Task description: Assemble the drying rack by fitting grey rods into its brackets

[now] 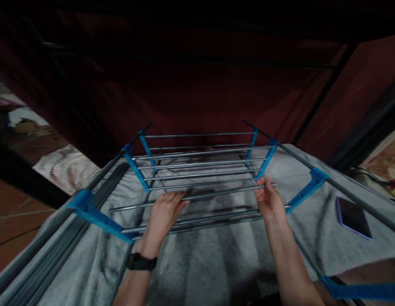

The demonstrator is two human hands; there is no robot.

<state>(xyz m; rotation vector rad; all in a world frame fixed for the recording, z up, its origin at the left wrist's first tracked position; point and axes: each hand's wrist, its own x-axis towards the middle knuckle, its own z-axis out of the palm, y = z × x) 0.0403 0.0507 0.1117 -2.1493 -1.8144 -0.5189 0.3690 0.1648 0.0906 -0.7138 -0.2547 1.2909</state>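
A loose thin metal rod (216, 194) runs crosswise in front of me, held at both sides. My left hand (167, 209) is wrapped over it left of the middle, with a dark band on that wrist. Near its right end, my right hand (268, 196) pinches the same rod between thumb and fingers. Around the hands stands a rack frame of grey tubes and blue plastic brackets (98, 219), with several crossbars (200, 175) fitted beyond the rod. Another blue bracket (307, 190) is on the right, close to my right hand.
A grey blanket (210, 263) lies under the frame. Several spare tubes (72, 238) lie bundled at the left. A phone (353, 217) rests on the blanket at the right. Dark red panels (197, 102) rise behind, and a tiled floor (18, 221) shows at left.
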